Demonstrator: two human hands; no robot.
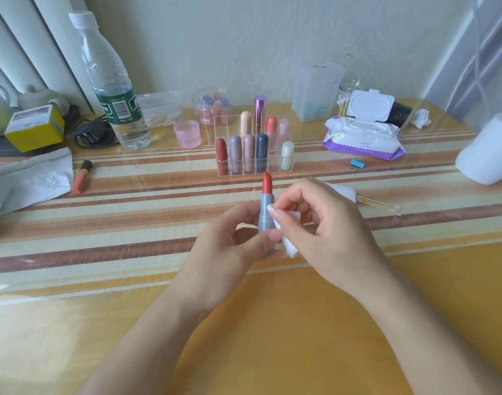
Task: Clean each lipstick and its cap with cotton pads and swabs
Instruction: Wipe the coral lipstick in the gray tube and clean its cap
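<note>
Head view: left hand (229, 246) grips uncapped lipstick (266, 203) upright above striped table (130, 223), red bullet exposed. Right hand (324, 220) pinches folded cotton pad (290, 240) against grey tube. Step: wiping barrel. Next likely: rotate tube, avoid bullet.

The uncapped lipstick (266, 208) stands upright above the surface, its grey tube pinched low down by the left hand (229, 252), its red bullet wound out and pointing up; a folded white cotton pad (290, 243), pinched in the right hand (329, 223), touches the tube's right side; two wooden-stemmed swabs (382, 206) lie flat on the surface just right of that hand; capped lipsticks (249, 153) stand upright in a clear organiser's (284, 166) compartments behind; an orange one (81, 178) lies far left.
</note>
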